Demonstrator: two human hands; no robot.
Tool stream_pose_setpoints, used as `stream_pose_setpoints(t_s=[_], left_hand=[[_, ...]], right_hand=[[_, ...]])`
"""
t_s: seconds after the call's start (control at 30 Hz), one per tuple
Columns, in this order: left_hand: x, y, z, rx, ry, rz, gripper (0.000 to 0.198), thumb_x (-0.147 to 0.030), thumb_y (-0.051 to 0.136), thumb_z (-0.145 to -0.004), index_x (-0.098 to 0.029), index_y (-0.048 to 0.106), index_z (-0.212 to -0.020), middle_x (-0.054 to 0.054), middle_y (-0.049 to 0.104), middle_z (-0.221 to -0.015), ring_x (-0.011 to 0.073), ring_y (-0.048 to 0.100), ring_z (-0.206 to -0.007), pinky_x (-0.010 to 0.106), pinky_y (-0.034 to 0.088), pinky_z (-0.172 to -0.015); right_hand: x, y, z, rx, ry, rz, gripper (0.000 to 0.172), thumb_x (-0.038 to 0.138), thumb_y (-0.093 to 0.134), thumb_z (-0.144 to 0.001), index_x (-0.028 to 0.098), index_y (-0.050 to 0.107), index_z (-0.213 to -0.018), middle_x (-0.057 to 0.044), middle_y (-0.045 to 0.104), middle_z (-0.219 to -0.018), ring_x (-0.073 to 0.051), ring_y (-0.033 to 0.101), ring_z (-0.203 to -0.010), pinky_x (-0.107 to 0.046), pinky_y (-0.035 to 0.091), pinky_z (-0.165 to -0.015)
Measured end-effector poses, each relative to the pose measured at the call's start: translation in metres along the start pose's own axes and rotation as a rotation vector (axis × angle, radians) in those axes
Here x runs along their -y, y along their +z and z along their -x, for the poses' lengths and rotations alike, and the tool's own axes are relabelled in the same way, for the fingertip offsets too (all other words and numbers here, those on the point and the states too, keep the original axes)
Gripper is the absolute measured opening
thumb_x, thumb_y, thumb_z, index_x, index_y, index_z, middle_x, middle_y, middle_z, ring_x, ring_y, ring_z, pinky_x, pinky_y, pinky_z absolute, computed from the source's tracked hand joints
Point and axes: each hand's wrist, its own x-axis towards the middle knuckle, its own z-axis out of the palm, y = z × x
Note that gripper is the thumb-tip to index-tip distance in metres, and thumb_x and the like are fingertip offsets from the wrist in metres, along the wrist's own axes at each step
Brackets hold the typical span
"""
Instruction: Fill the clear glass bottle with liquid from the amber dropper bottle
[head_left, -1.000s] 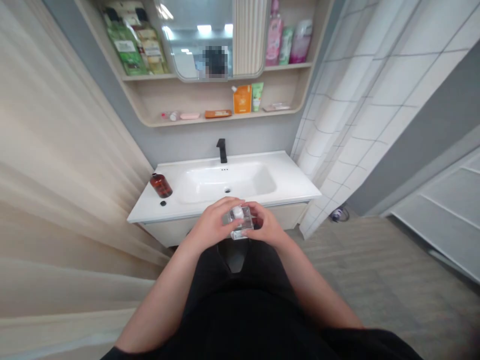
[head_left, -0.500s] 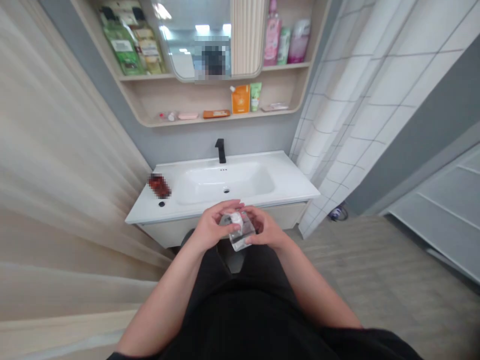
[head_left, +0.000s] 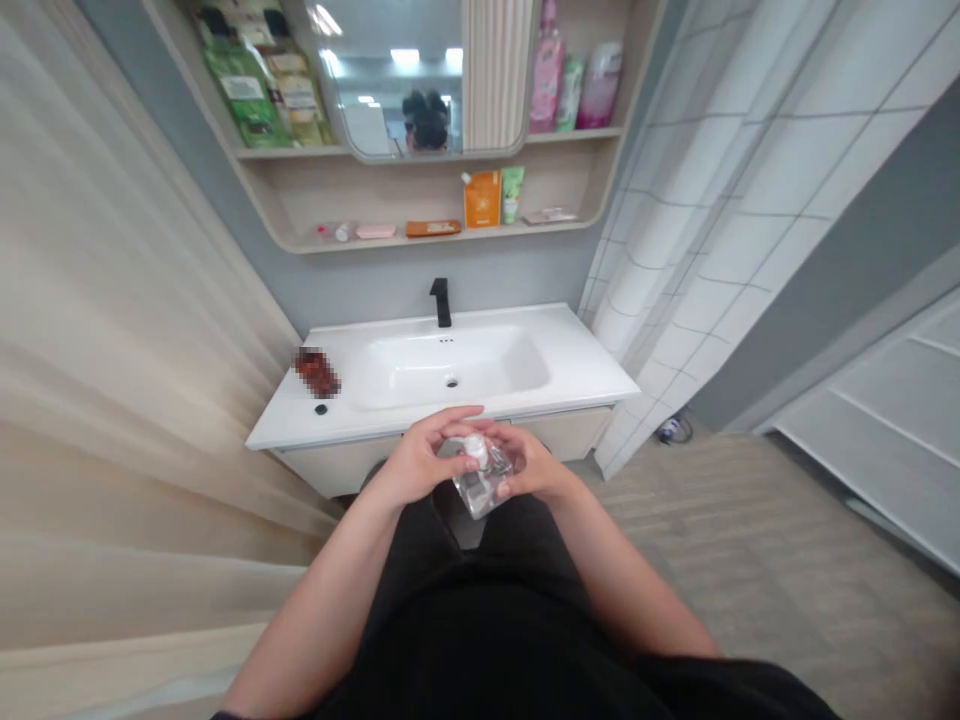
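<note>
Over my lap, just in front of the sink cabinet, I hold a clear, box-shaped bottle between both hands. A white cap sits at its upper end. My left hand is curled about the bottle's left and far side, its thumb lying against the cap. On the other side, my right hand grips the bottle with its thumb on the near face. Some fingers are hidden behind the bottle. The bottle is tilted, and its contents look colourless.
Ahead is a white sink with a black faucet. A blurred red-brown object and a small black round piece lie on its left. Above, a shelf carries an orange pouch and a green tube. Curtains hang left.
The bottle has turned a little in my hands, and its lower end has come slightly nearer to me. Both hands keep their hold on it.
</note>
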Motion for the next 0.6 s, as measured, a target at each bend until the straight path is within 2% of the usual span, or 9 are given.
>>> stream_pose_setpoints(t_s=[0.1, 0.17, 0.23, 0.3, 0.4, 0.5, 0.53, 0.6], left_hand=[[0.003, 0.0, -0.001, -0.071, -0.028, -0.043, 0.07, -0.041, 0.099, -0.085, -0.022, 0.074, -0.148, 0.016, 0.085, -0.131, 0.0354, 0.076, -0.136, 0.052, 0.059, -0.119], [0.004, 0.0, -0.002, -0.134, -0.047, -0.082, 0.068, -0.04, 0.1, -0.081, -0.021, 0.078, -0.143, 0.015, 0.086, -0.129, 0.0352, 0.078, -0.132, 0.051, 0.061, -0.118], [0.004, 0.0, -0.003, -0.108, -0.084, -0.087, 0.068, -0.041, 0.102, -0.078, -0.02, 0.081, -0.138, 0.014, 0.088, -0.121, 0.0353, 0.082, -0.122, 0.049, 0.064, -0.111], [0.006, 0.002, -0.002, -0.032, -0.12, -0.059, 0.065, -0.044, 0.102, -0.079, -0.019, 0.083, -0.137, 0.014, 0.088, -0.117, 0.0352, 0.084, -0.113, 0.048, 0.067, -0.104], [0.015, 0.001, -0.004, 0.012, -0.133, -0.039, 0.068, -0.046, 0.098, -0.084, -0.022, 0.079, -0.145, 0.014, 0.087, -0.126, 0.036, 0.083, -0.121, 0.05, 0.066, -0.108], [0.036, -0.021, -0.013, -0.025, -0.048, -0.114, 0.083, -0.045, 0.095, -0.088, -0.027, 0.063, -0.163, 0.015, 0.081, -0.142, 0.0356, 0.072, -0.144, 0.054, 0.055, -0.126], [0.046, -0.036, -0.018, -0.058, -0.013, -0.181, 0.086, -0.046, 0.092, -0.09, -0.028, 0.058, -0.167, 0.014, 0.079, -0.146, 0.0348, 0.068, -0.149, 0.055, 0.051, -0.13], [0.067, -0.072, -0.03, -0.176, 0.004, -0.416, 0.077, -0.046, 0.083, -0.096, -0.028, 0.057, -0.166, 0.013, 0.075, -0.153, 0.0335, 0.067, -0.15, 0.056, 0.048, -0.132]], right_hand=[[-0.008, -0.002, -0.001, -0.075, -0.018, 0.042, 0.093, 0.051, 0.113, -0.054, 0.029, 0.075, -0.136, -0.009, 0.08, -0.132, -0.031, 0.078, -0.116, -0.043, 0.064, -0.099], [-0.014, -0.003, -0.002, -0.123, -0.047, 0.083, 0.092, 0.046, 0.113, -0.058, 0.031, 0.074, -0.14, -0.009, 0.079, -0.138, -0.03, 0.078, -0.118, -0.042, 0.063, -0.1], [-0.018, -0.003, -0.002, -0.102, -0.061, 0.057, 0.092, 0.042, 0.114, -0.057, 0.031, 0.075, -0.14, -0.008, 0.078, -0.139, -0.03, 0.077, -0.119, -0.04, 0.063, -0.099], [-0.022, -0.004, -0.002, -0.042, -0.052, -0.035, 0.096, 0.042, 0.115, -0.054, 0.031, 0.075, -0.141, -0.008, 0.08, -0.136, -0.03, 0.077, -0.119, -0.039, 0.063, -0.097], [-0.028, -0.006, -0.002, -0.002, -0.019, -0.127, 0.095, 0.043, 0.115, -0.055, 0.031, 0.075, -0.14, -0.007, 0.081, -0.131, -0.03, 0.077, -0.116, -0.039, 0.062, -0.095], [-0.037, -0.019, -0.006, -0.106, -0.013, -0.076, 0.087, 0.04, 0.113, -0.059, 0.032, 0.073, -0.135, -0.005, 0.079, -0.13, -0.028, 0.075, -0.114, -0.037, 0.061, -0.095], [-0.041, -0.029, -0.009, -0.182, -0.022, -0.041, 0.085, 0.041, 0.112, -0.061, 0.032, 0.071, -0.136, -0.005, 0.077, -0.129, -0.027, 0.075, -0.113, -0.037, 0.06, -0.095], [-0.049, -0.058, -0.02, -0.377, -0.056, 0.078, 0.082, 0.047, 0.106, -0.067, 0.033, 0.065, -0.137, -0.004, 0.074, -0.128, -0.026, 0.073, -0.111, -0.038, 0.06, -0.097]])
